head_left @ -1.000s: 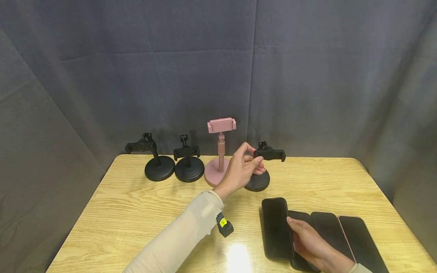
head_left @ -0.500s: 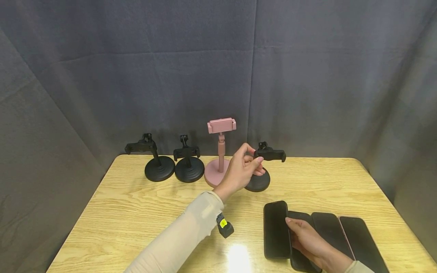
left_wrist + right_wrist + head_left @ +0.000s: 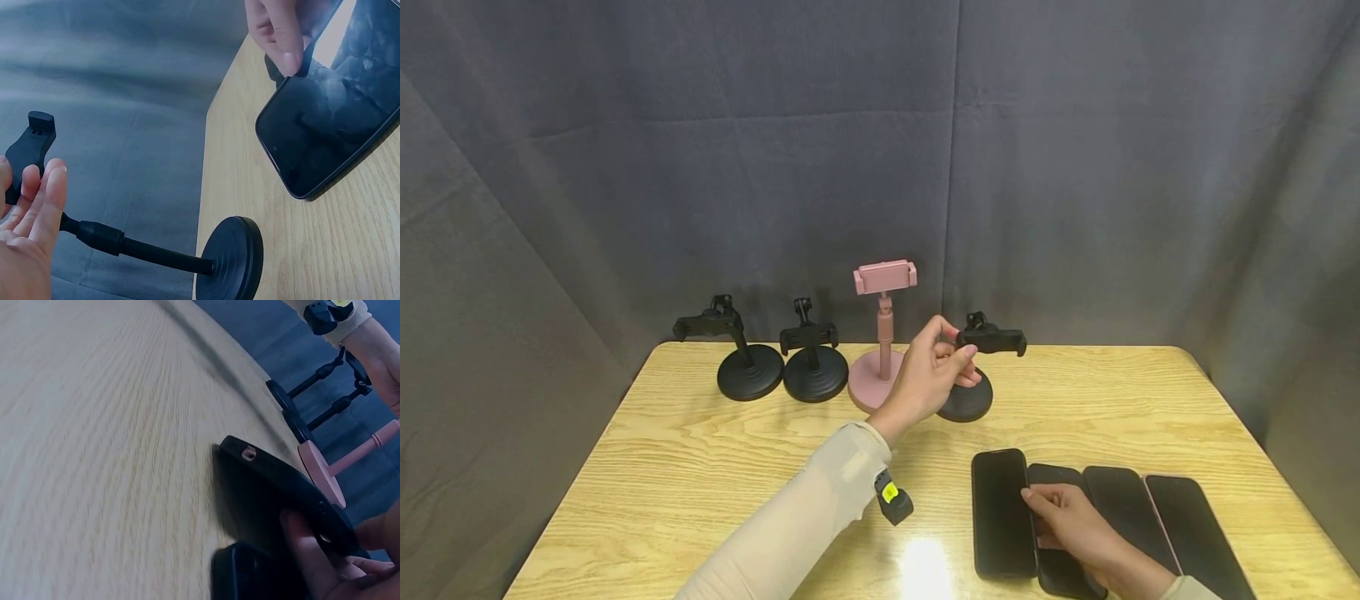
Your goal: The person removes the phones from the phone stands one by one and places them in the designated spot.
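My left hand point(image 3: 925, 371) pinches the left end of the holder clamp on the rightmost black phone stand point(image 3: 996, 340). In the left wrist view, the stand's neck runs from behind the fingers down to its round base point(image 3: 228, 259). My right hand point(image 3: 1075, 529) grips a black smartphone point(image 3: 1002, 517) by its right edge, thumb on the screen side and fingers behind. The right wrist view shows this phone point(image 3: 284, 478) tilted, with a shadowed gap under it; whether its lower edge touches the table cannot be told.
Three more phones point(image 3: 1123, 508) lie side by side at the right, the nearest partly under my right hand. Along the back stand a pink phone stand point(image 3: 886, 325) and two black ones point(image 3: 751, 371), point(image 3: 816, 371). A grey curtain point(image 3: 775, 167) hangs behind the wooden table point(image 3: 700, 467).
The smartphone and my right hand have shifted slightly left and toward the person, and the phone's top edge sits lower in view. My left hand keeps its pinch on the stand's clamp.
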Available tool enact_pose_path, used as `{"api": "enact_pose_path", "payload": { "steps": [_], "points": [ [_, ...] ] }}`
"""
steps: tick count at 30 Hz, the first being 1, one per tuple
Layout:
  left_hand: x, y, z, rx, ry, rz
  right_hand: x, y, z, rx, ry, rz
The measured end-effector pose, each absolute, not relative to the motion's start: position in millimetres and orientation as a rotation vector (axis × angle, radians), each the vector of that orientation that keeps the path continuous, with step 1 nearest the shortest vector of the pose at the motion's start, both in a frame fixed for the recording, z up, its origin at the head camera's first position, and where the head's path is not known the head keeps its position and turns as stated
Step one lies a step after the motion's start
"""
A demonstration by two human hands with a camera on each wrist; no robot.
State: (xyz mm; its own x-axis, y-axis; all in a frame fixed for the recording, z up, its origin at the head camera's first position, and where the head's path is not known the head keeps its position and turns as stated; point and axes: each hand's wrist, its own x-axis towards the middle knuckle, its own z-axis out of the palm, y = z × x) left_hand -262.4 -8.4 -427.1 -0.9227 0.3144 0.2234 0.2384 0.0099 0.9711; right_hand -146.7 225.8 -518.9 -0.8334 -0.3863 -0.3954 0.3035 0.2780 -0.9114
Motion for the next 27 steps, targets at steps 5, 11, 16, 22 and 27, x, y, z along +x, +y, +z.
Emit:
{"api": "enact_pose_path", "payload": {
  "steps": [5, 11, 16, 22, 27],
  "points": [
    [-261.6, -8.2, -427.6, 0.607, 2.186, 2.094, -149.4, 222.8, -517.5, -0.048, 2.115, -1.536],
    [-261.3, -8.8, -426.4, 0.607, 2.192, 2.084, -149.6, 221.0, -517.3, -0.067, 2.179, -1.513],
    [-262.2, -8.2, -426.8, 0.605, 2.173, 2.096, -149.1, 221.4, -518.2, -0.090, 2.218, -1.493],
    [-263.0, -8.5, -426.9, 0.597, 2.141, 2.118, -149.3, 221.8, -520.3, -0.176, 2.300, -1.429],
    [-262.5, -9.2, -425.9, 0.588, 2.139, 2.113, -150.6, 220.8, -522.0, -0.208, 2.458, -1.283]
  ]
}}
